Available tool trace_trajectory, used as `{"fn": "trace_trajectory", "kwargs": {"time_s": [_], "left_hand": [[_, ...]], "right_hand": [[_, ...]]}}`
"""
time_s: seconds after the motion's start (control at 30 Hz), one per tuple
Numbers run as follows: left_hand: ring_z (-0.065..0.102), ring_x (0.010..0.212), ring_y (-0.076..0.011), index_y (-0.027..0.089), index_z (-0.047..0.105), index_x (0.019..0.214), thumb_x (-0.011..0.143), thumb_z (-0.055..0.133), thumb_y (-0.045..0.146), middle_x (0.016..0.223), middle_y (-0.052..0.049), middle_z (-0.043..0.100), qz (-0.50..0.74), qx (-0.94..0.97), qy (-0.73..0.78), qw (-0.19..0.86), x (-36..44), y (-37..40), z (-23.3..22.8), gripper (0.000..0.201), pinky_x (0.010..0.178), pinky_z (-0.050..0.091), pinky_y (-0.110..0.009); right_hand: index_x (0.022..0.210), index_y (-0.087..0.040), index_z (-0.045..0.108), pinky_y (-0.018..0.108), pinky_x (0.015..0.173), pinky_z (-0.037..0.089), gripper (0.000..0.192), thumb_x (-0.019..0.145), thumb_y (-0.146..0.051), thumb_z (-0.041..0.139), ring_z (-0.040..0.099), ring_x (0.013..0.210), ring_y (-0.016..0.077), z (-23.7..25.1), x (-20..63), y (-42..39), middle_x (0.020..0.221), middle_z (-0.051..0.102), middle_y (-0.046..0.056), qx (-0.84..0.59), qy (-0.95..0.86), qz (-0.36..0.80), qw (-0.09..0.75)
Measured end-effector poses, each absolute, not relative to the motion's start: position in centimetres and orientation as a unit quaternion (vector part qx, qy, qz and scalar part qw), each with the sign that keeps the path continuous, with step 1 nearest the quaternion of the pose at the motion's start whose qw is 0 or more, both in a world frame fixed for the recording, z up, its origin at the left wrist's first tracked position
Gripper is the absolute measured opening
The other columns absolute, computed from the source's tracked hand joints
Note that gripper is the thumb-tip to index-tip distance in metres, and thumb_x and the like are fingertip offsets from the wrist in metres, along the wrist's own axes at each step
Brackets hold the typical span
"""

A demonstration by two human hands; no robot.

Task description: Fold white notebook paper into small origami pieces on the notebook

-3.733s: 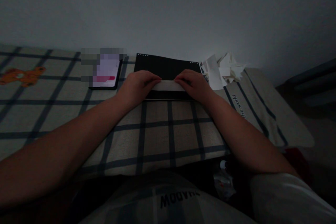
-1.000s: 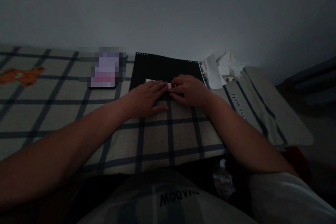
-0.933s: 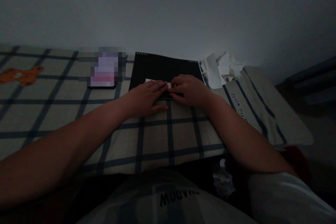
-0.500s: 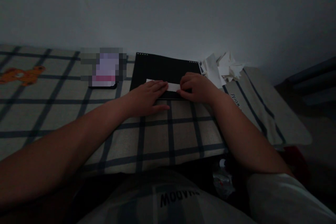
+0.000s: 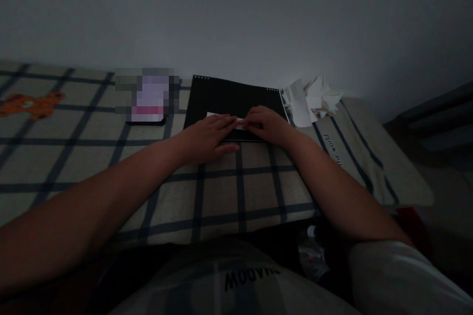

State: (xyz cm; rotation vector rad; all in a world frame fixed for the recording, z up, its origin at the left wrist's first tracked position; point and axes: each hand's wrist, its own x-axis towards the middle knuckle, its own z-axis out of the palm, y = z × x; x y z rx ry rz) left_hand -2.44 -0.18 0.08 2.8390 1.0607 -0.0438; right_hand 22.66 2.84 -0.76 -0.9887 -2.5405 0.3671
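A folded white paper strip (image 5: 216, 115) lies on a black pad (image 5: 232, 98) that rests on a checked cloth (image 5: 221, 182). My left hand (image 5: 207, 137) lies flat on the strip's left part, fingers spread and pressing down. My right hand (image 5: 268, 125) covers the strip's right part, fingertips touching the paper close to my left fingertips. Most of the strip is hidden under both hands. The room is dim.
A phone (image 5: 146, 108) with a lit screen lies left of the pad. A heap of folded white paper shapes (image 5: 314, 98) sits right of the pad by the wall. An orange print (image 5: 31, 106) marks the cloth at far left.
My right hand slid right along the strip half a second ago and has come back left, so the fingertips nearly meet again. My left hand stayed flat in place.
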Motion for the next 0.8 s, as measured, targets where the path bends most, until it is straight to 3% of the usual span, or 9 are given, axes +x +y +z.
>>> {"fn": "trace_trajectory", "kwargs": {"time_s": [0.17, 0.33, 0.67, 0.8], "left_hand": [[0.018, 0.163, -0.0252, 0.008, 0.027, 0.166, 0.109, 0.024, 0.058, 0.174, -0.017, 0.021, -0.022, 0.929, 0.359, 0.087, -2.3, 0.0, 0.1, 0.076, 0.131, 0.015, -0.039], [0.013, 0.163, -0.0319, 0.000, 0.025, 0.164, 0.108, 0.025, 0.061, 0.173, -0.024, 0.014, -0.022, 0.913, 0.398, 0.082, -2.1, -0.4, 0.0, 0.083, 0.131, 0.018, -0.046], [0.021, 0.161, -0.0405, -0.005, 0.028, 0.162, 0.103, 0.028, 0.071, 0.169, -0.030, 0.024, -0.039, 0.866, 0.498, 0.016, -2.6, -1.2, 0.3, 0.096, 0.127, 0.024, -0.055], [0.029, 0.159, -0.0387, 0.003, 0.034, 0.162, 0.103, 0.028, 0.072, 0.168, -0.026, 0.032, -0.008, 0.868, 0.497, -0.016, -2.7, -1.5, 0.2, 0.091, 0.126, 0.025, -0.056]], "right_hand": [[0.105, -0.022, 0.079, 0.038, 0.091, 0.047, 0.020, 0.099, -0.027, 0.061, 0.061, 0.096, 0.0211, -1.0, 23.0, 3.4, 0.098, 0.071, 0.007, -0.355, -0.902, 0.153, 0.192], [0.105, -0.023, 0.080, 0.039, 0.091, 0.047, 0.020, 0.100, -0.029, 0.061, 0.061, 0.097, 0.0217, -0.7, 22.9, 3.3, 0.099, 0.071, 0.007, -0.361, -0.899, 0.168, 0.181], [0.106, -0.021, 0.080, 0.037, 0.088, 0.046, 0.020, 0.098, -0.026, 0.062, 0.061, 0.092, 0.0206, -0.9, 23.0, 3.5, 0.096, 0.071, 0.006, -0.355, -0.902, 0.163, 0.183], [0.107, -0.022, 0.080, 0.037, 0.089, 0.047, 0.022, 0.098, -0.028, 0.061, 0.061, 0.095, 0.0217, -1.0, 22.9, 3.3, 0.098, 0.070, 0.007, -0.355, -0.901, 0.155, 0.194]]}}
